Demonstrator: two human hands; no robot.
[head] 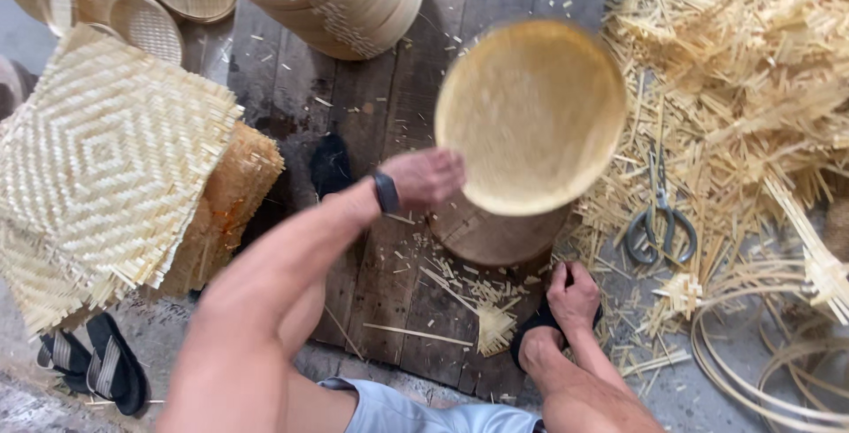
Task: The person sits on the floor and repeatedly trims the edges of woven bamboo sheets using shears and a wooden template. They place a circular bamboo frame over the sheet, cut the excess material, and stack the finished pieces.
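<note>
The person's left hand [423,176] was stretched out in front, with a black band on the wrist. Its fingers were closed on the edge of a round woven bamboo tray [531,114]. The tray was held up in the air, tipped a little, and it looked blurry. It hung over a round wooden block [491,237] that stood on the floor.

The other arm was not in view, so I could not tell what the right hand was doing. A bare foot [573,296] rested on a black sandal just beside the block.

The floor was made of dark wooden planks [380,88], with small bits of bamboo lying all over it. On the left sat a stack of square woven mats [106,168], and a pair of striped sandals [93,364] lay near it. At the top leaned piles of finished round trays [354,0]. On the right was a big heap of bamboo strips [743,70], with scissors [661,221] lying on them and thin bamboo hoops [761,353] near the corner.
</note>
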